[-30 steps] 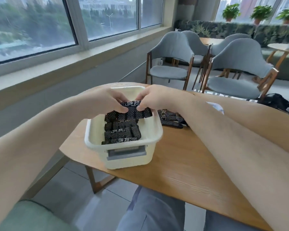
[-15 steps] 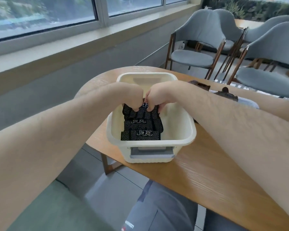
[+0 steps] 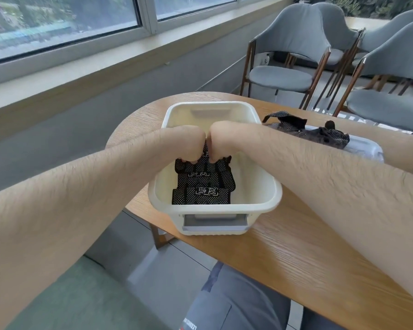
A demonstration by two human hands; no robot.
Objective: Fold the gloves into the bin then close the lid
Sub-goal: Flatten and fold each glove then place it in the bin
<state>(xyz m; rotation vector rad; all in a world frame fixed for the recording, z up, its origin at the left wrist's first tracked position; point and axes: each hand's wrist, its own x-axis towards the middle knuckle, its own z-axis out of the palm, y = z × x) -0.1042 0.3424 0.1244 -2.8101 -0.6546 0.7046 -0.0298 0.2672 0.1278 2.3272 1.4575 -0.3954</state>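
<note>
A cream plastic bin (image 3: pixel 270 196) stands on the wooden table near its left end. Inside it lie folded black gloves with white dots (image 3: pixel 200 195), stacked in overlapping rows. My left hand (image 3: pixel 188 145) and my right hand (image 3: pixel 221 141) are side by side down in the bin, fingers curled onto the topmost folded glove (image 3: pixel 222 164) at the back of the stack. More black gloves (image 3: pixel 317 134) lie in a loose heap right of the bin, on the clear lid (image 3: pixel 370 151).
The table (image 3: pixel 296 256) has bare wood in front of and right of the bin. Grey chairs (image 3: pixel 293 53) stand beyond the table. A window sill (image 3: pixel 69 75) runs along the left. My knees show below the table edge.
Both hands carried the folded glove from above the bin's rim down into the bin onto the stack. The camera tilted downward and closer.
</note>
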